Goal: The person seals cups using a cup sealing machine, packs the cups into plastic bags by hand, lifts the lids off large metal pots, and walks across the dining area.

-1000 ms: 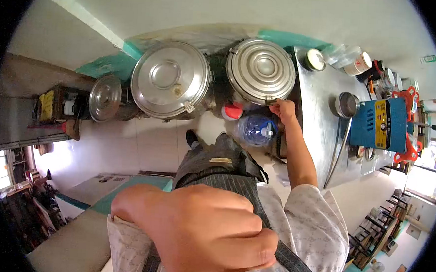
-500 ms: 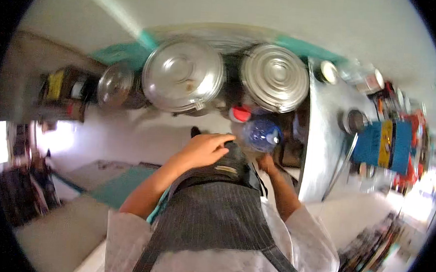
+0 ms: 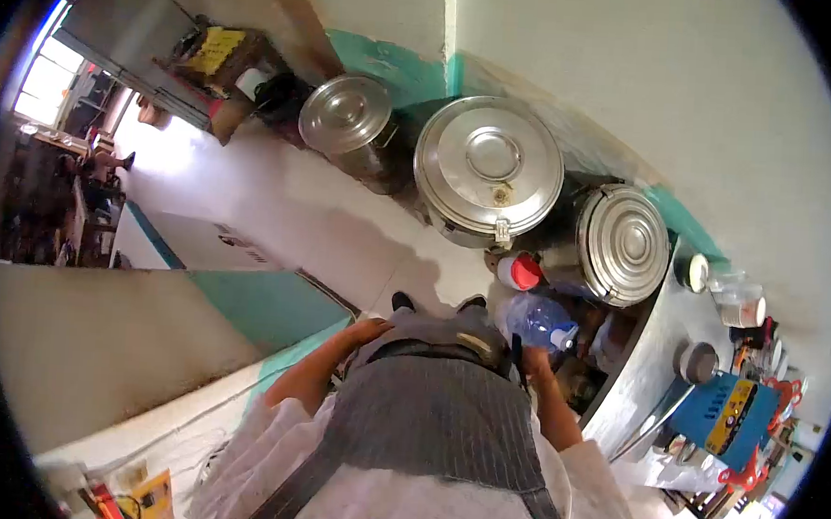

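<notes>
My left hand is low beside my left hip, against the grey trousers, its fingers loosely extended and nothing visible in it. On the other side, my right hand hangs by my right hip with its fingers curled. A narrow dark strip shows at its inner edge; I cannot tell what it is or whether the hand grips it. Just beyond that hand is a large clear blue plastic water bottle. Behind the bottle sits a container with a red lid.
Along the wall stand a big lidded steel pot, a ridged-lid pot and a smaller pot. A steel counter at right bears a blue box. A low partition wall is at left.
The view has turned left and the pots have shifted right. My left hand has dropped from in front of my body to my hip. My right hand stays low near the bottle.
</notes>
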The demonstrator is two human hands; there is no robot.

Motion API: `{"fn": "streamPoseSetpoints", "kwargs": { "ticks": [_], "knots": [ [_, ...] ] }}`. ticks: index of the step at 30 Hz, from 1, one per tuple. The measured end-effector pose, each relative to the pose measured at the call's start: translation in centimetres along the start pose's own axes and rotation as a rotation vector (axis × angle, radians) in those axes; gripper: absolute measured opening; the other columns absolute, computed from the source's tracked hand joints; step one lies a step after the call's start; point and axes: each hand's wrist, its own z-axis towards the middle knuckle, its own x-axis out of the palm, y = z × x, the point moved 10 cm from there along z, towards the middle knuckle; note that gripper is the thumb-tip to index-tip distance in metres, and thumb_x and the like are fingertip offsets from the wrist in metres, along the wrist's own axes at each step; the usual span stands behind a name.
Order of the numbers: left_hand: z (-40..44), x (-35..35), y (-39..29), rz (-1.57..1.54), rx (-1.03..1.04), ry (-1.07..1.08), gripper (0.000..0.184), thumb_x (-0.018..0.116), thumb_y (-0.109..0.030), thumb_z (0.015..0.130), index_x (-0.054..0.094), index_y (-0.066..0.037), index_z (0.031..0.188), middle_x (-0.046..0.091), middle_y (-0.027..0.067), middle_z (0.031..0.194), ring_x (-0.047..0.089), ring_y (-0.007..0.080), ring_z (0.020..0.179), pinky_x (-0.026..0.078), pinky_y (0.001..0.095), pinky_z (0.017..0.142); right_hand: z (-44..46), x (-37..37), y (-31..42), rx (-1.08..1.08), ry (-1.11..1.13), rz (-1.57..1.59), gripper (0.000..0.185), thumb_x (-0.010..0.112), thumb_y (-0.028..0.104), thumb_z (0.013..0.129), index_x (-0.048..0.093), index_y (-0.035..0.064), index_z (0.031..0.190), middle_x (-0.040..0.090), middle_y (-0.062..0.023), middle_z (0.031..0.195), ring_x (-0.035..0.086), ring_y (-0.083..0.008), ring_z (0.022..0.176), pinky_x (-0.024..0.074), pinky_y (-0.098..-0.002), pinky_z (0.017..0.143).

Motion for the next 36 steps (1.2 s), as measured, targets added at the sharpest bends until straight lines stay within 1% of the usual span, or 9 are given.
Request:
{"fn": "streamPoseSetpoints", "kwargs": {
  "ticks": [4, 7, 9, 12, 14, 16, 21, 27, 36],
  "knots": [
    [0.0, 1.3, 7.2, -0.159, -0.009, 0.016, 0.054, 0.043, -0.045, 0.101, 0.059, -0.002, 0.130, 0.056, 0.0207, 0.137, 0.053, 0.0378, 0.126, 0.041, 0.0423, 0.106, 4.9, -6.1, -0.8, 0.491, 0.075, 0.891, 0.029, 0.059, 0.024, 0.091, 0.066, -0.0009, 0.078, 0.065, -0.0117, 0.063, 0.063, -0.0256, 0.051, 0.0511, -0.0389, 0.050],
    [-3.0, 0.6, 8.8, -0.417, -0.154, -0.088, 0.050, 0.044, -0.041, 0.102, 0.062, -0.002, 0.126, 0.059, 0.0205, 0.134, 0.056, 0.0377, 0.121, 0.044, 0.0440, 0.102, 8.7, -11.4, 3.5, 0.779, 0.050, 1.184, 0.037, 0.061, 0.032, 0.095, 0.061, -0.0015, 0.078, 0.060, -0.0115, 0.058, 0.064, -0.0207, 0.050, 0.0478, -0.0346, 0.040],
    [-5.9, -2.0, 6.8, -0.256, -0.138, -0.170, 0.046, 0.044, -0.038, 0.102, 0.063, -0.002, 0.124, 0.062, 0.0210, 0.129, 0.059, 0.0395, 0.117, 0.045, 0.0450, 0.099, 12.3, -11.3, 5.0, 0.662, 0.062, 1.120, 0.034, 0.062, 0.030, 0.095, 0.060, -0.0007, 0.080, 0.062, -0.0105, 0.062, 0.064, -0.0197, 0.051, 0.0487, -0.0342, 0.041],
    [-4.4, 2.8, 16.9, -0.536, 0.011, -0.222, 0.043, 0.047, -0.034, 0.100, 0.064, -0.003, 0.123, 0.064, 0.0202, 0.125, 0.061, 0.0395, 0.114, 0.046, 0.0446, 0.098, 14.9, -13.2, 8.4, 0.707, 0.071, 1.280, 0.032, 0.059, 0.027, 0.095, 0.062, 0.0006, 0.078, 0.064, -0.0105, 0.063, 0.064, -0.0200, 0.051, 0.0502, -0.0327, 0.044],
    [-5.3, 2.5, 16.5, -0.661, 0.110, -0.224, 0.042, 0.048, -0.034, 0.099, 0.064, -0.003, 0.123, 0.064, 0.0203, 0.125, 0.061, 0.0390, 0.113, 0.047, 0.0440, 0.097, 16.2, -13.1, 8.9, 0.717, 0.042, 1.287, 0.030, 0.059, 0.027, 0.095, 0.061, 0.0018, 0.079, 0.064, -0.0099, 0.065, 0.063, -0.0196, 0.051, 0.0498, -0.0325, 0.044],
    [-9.6, 1.8, 15.8, -0.301, -0.306, -0.231, 0.039, 0.052, -0.031, 0.096, 0.066, -0.003, 0.119, 0.066, 0.0209, 0.122, 0.062, 0.0372, 0.112, 0.049, 0.0435, 0.094, 16.6, -13.4, 8.9, 0.723, 0.018, 1.296, 0.028, 0.060, 0.027, 0.095, 0.061, 0.0030, 0.081, 0.064, -0.0093, 0.067, 0.062, -0.0192, 0.052, 0.0495, -0.0323, 0.044],
    [-11.2, 3.0, 16.7, -0.345, -0.185, -0.201, 0.038, 0.053, -0.029, 0.094, 0.067, -0.002, 0.116, 0.067, 0.0218, 0.117, 0.064, 0.0372, 0.109, 0.050, 0.0441, 0.091, 19.6, -16.9, 8.3, 0.591, -0.167, 2.041, 0.018, 0.062, 0.020, 0.094, 0.059, 0.0036, 0.100, 0.066, -0.0100, 0.082, 0.066, -0.0212, 0.068, 0.0548, -0.0340, 0.060],
    [-10.5, 2.6, 16.6, -0.352, -0.182, -0.213, 0.036, 0.055, -0.027, 0.093, 0.068, -0.001, 0.114, 0.068, 0.0222, 0.114, 0.065, 0.0375, 0.107, 0.050, 0.0445, 0.090, 22.9, -16.9, 4.3, 0.784, -0.394, 2.221, 0.026, 0.062, 0.023, 0.096, 0.057, -0.0023, 0.100, 0.065, -0.0193, 0.088, 0.065, -0.0285, 0.075, 0.0569, -0.0386, 0.070],
    [-7.4, -0.4, 14.4, -0.217, -0.056, -0.226, 0.034, 0.057, -0.024, 0.091, 0.069, 0.000, 0.110, 0.070, 0.0228, 0.109, 0.066, 0.0379, 0.103, 0.050, 0.0452, 0.087, 22.0, -17.8, 4.7, 0.901, -0.503, 2.185, 0.022, 0.060, 0.023, 0.097, 0.058, 0.0015, 0.097, 0.064, -0.0187, 0.084, 0.064, -0.0291, 0.068, 0.0531, -0.0375, 0.058]
  ]
}}
